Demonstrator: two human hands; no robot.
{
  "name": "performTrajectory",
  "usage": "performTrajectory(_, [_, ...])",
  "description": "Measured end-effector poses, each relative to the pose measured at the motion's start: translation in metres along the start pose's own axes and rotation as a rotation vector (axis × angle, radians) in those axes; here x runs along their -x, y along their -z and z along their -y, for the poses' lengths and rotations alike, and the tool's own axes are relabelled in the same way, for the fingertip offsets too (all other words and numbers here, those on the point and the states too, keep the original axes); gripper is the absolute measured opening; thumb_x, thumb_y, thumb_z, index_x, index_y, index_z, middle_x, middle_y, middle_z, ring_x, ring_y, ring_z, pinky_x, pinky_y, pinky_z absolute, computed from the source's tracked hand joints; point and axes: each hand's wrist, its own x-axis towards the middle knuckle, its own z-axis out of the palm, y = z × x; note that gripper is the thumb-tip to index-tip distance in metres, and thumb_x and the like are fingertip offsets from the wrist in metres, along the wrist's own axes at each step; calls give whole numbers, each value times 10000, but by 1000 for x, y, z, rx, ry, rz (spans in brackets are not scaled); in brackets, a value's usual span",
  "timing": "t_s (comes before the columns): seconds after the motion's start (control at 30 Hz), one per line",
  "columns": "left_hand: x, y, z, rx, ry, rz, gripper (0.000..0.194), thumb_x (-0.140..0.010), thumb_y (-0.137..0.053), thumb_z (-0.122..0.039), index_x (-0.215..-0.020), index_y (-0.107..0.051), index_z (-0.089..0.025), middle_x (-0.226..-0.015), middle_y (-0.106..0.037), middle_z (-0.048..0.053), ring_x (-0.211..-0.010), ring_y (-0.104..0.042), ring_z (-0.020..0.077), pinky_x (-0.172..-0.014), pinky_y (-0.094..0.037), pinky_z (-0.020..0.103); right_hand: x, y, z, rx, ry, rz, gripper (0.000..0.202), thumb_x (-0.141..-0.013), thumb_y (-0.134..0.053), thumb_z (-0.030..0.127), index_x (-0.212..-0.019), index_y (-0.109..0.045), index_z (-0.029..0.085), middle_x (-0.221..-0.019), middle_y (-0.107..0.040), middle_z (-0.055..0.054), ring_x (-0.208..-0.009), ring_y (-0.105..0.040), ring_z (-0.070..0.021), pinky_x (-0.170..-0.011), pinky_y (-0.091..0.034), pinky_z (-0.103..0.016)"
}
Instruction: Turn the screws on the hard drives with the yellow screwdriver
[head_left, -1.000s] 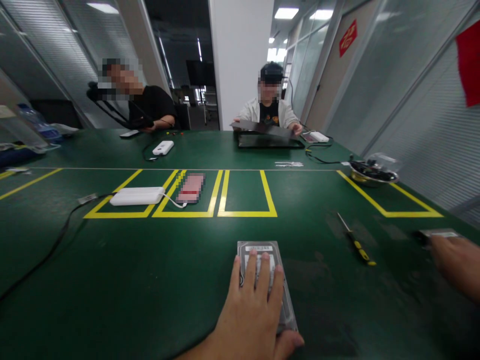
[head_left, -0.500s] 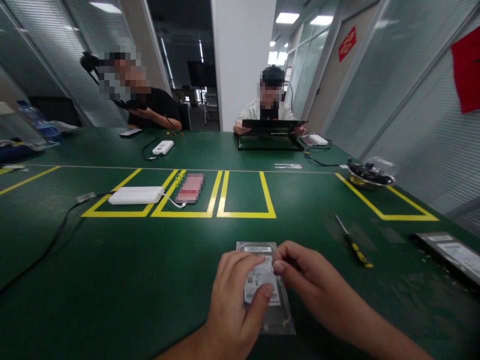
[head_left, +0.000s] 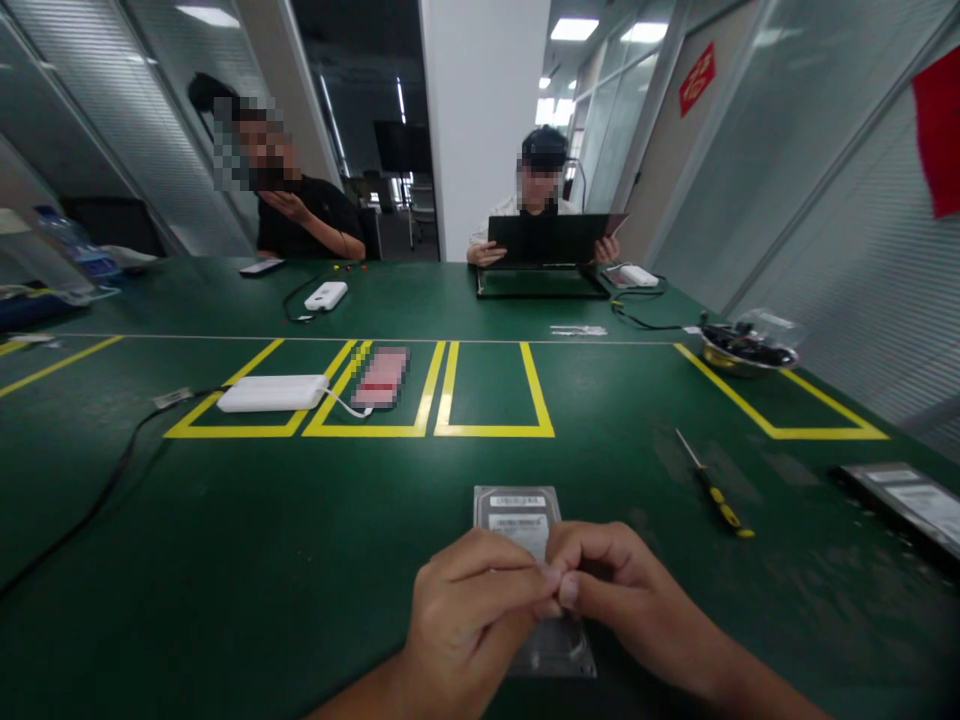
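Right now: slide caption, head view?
Left hand and right hand meet over a hard drive; screwdriver lying to the right.

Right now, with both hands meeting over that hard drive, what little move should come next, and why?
I'd probably ease the right hand slightly away from the left hand. Their fingers meet above the hard drive, covering its middle and hiding whether anything small is pinched there, so a slight parting should make both easier to see.
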Motion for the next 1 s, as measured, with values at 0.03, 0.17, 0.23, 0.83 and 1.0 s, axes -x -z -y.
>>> performTrajectory(0.03, [-1, 0, 0, -33, -12, 1, 204, -869, -628, -34, -995, -697, -179, -887, -704, 29, -784, -644, 142, -699, -519, 254, 0, -1, 0, 42, 5, -17, 269, -878, -669, 385, -774, -647, 138, -747, -593, -15, -710, -521, -111, -660, -398, -230])
performTrajectory(0.17, [0, 0, -1, -178, -51, -14, 179, -868, -595, -26, -955, -663, -167, -837, -691, 28, -758, -615, 156, -700, -485, 283, 0, -5, 4, 240, 30, -70, 294, -937, -578, 390, -789, -662, 151, -777, -606, -22, -743, -541, -124, -691, -410, -241])
performTrajectory(0.23, [1, -1, 0, -208, -23, -33, 148, -887, -573, -51, -942, -644, -168, -827, -672, 30, -757, -605, 158, -695, -473, 279, 0, -6, 6, 342, 53, -79, 295, -964, -534, 369, -794, -658, 163, -790, -614, -20, -758, -556, -125, -701, -416, -241])
performTrajectory(0.83, [-29, -3, 6, 645, 915, -576, 176, -804, -708, -272, -897, -604, -166, -798, -598, -14, -697, -551, 93, -666, -460, 196, 15, -18, -3, 1447, 71, 289, 756, -842, -642, 432, -1511, -346, 237, -1583, -221, -145, -1446, -183, -422, -1119, -247, -677])
performTrajectory(1.0, [-21, -4, 25, 522, 852, -572, 143, -806, -691, -245, -894, -610, -167, -789, -602, -25, -712, -554, 91, -688, -456, 195, 15, -10, -2, 1464, 68, 253, 716, -852, -628, 411, -1499, -373, 243, -1585, -217, -140, -1452, -179, -406, -1134, -264, -639])
